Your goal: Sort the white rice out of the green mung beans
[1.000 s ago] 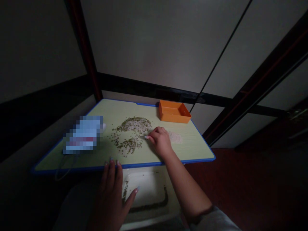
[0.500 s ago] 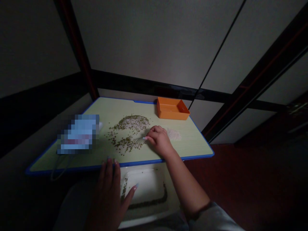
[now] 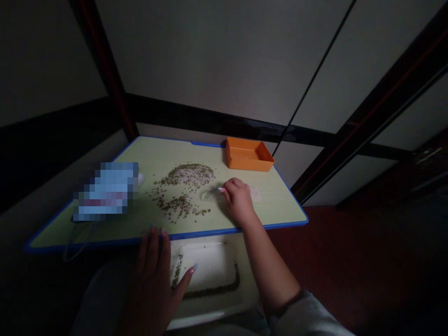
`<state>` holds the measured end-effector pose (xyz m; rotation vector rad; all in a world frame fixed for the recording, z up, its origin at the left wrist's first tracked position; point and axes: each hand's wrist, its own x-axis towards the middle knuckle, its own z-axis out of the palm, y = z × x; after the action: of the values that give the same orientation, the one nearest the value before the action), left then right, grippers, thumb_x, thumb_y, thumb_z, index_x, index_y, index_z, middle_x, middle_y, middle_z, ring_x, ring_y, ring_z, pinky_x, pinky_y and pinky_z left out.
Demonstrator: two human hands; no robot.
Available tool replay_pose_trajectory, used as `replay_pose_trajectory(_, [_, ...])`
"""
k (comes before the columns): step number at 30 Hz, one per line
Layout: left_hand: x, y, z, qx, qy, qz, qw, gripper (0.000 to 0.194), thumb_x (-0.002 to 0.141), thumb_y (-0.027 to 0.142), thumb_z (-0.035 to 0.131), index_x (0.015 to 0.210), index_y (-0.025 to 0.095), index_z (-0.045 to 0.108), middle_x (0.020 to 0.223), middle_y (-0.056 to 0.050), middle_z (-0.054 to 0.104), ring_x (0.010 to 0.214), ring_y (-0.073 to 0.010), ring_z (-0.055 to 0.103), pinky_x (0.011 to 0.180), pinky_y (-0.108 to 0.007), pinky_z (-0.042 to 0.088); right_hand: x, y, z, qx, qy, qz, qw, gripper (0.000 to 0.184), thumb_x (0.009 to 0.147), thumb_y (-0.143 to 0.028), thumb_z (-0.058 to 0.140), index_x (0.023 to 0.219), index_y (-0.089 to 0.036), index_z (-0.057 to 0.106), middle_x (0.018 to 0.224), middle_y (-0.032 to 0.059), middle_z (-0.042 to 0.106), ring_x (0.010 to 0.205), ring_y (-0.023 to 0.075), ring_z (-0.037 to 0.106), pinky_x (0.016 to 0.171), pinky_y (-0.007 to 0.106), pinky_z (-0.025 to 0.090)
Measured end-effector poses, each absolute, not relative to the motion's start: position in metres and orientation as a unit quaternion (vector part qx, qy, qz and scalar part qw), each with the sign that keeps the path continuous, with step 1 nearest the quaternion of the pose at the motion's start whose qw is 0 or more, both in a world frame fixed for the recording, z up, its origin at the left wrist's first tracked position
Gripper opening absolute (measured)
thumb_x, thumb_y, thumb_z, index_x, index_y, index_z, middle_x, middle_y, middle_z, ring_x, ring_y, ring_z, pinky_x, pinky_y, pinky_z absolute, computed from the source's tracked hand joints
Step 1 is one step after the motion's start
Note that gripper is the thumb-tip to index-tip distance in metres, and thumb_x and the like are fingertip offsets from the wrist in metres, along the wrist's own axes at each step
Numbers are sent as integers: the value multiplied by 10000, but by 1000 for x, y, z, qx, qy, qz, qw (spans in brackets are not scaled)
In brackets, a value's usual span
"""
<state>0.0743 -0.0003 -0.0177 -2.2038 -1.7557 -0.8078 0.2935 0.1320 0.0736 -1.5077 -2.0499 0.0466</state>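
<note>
My right hand (image 3: 238, 198) is closed around the handle of a clear plastic spoon (image 3: 207, 193), whose bowl end is over the table (image 3: 150, 151) between two patches of grain. The farther heap (image 3: 191, 175) mixes small green beans with pale rice-like grains; the nearer scatter (image 3: 180, 205) is mostly green. Just beyond my right hand lies a thin patch of pale grains (image 3: 255, 193), partly hidden by it. At the near blue edge rests my left hand (image 3: 154, 275), fingers stretched out, thumb apart and nothing in it.
An orange open box (image 3: 249, 161) stands at the table's far right. At the left lies a blurred-out blue item (image 3: 108, 191) with a cord (image 3: 70, 249). Below the near edge is a white tray (image 3: 210, 308) with green beans along its sides. Cabinet panels rise behind.
My right hand has moved slightly right and away from me, drawing the spoon off the nearer green scatter. My left hand stays at the edge. The whole view has shifted a little.
</note>
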Motion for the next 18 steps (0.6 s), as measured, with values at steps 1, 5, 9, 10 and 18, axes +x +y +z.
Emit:
replay_pose_trajectory(1, [74, 0, -18, -748, -595, -274, 105, 907, 821, 642, 356, 1481, 61, 130, 1574, -246, 170, 1467, -386, 145, 1109, -566, 340, 296, 132, 74, -585, -761, 10, 281, 195, 959, -266, 474, 898, -200, 647, 965, 56, 611, 945, 187, 517, 769, 291, 310])
replay_pose_trajectory(5, [75, 0, -17, -748, -595, -277, 101, 906, 823, 632, 364, 1483, 62, 118, 1580, -244, 150, 1470, -386, 131, 1112, -564, 339, 302, 132, 76, -631, -741, 8, 232, 209, 968, -272, 449, 938, -209, 646, 1001, 70, 607, 972, 207, 510, 751, 301, 306])
replay_pose_trajectory(9, [77, -1, -14, -746, -600, -272, 95, 904, 826, 630, 355, 1482, 56, 114, 1581, -248, 137, 1473, -387, 121, 1117, -571, 328, 300, 132, 75, -622, -752, 16, 216, 208, 971, -286, 446, 970, -223, 644, 1041, 70, 601, 1006, 216, 496, 767, 314, 306])
replay_pose_trajectory(10, [77, -1, -13, -746, -601, -271, 95, 903, 827, 630, 352, 1482, 56, 114, 1581, -248, 137, 1474, -386, 115, 1118, -572, 326, 300, 132, 75, -621, -754, 20, 214, 208, 971, -288, 446, 975, -226, 644, 1043, 70, 599, 1010, 217, 493, 773, 316, 306])
replay_pose_trajectory(18, [76, -1, -15, -745, -603, -272, 86, 912, 821, 642, 347, 1487, 74, 93, 1584, -237, 134, 1477, -378, 108, 1125, -569, 320, 298, 133, 71, -603, -769, 34, 209, 214, 973, -300, 444, 963, -228, 645, 1034, 69, 589, 1017, 215, 480, 787, 319, 307])
